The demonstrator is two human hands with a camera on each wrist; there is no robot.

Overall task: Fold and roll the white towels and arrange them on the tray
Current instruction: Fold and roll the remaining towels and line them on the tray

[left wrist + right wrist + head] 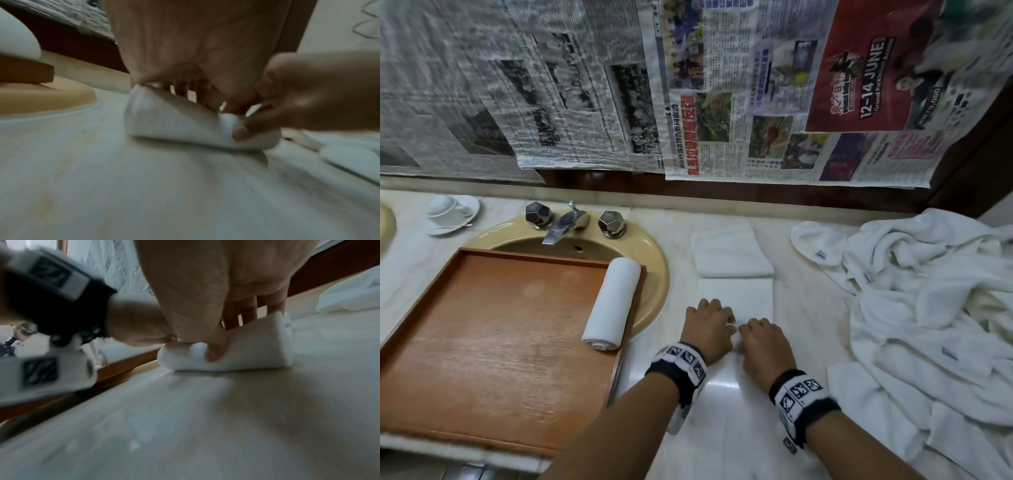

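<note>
We are curling our left hand [707, 325] and right hand [763, 337] round the half-rolled towel [736, 298] | right of the tray [482, 342] | on the desk [722, 428]

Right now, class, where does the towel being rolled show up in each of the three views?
Head: towel lower centre, partly under both hands.
Left wrist: the towel's rolled end at centre, beneath the fingers.
Right wrist: the rolled end centre-right, under the thumb.
Shared landmark: the wooden tray, left of the towel in every view.
</note>
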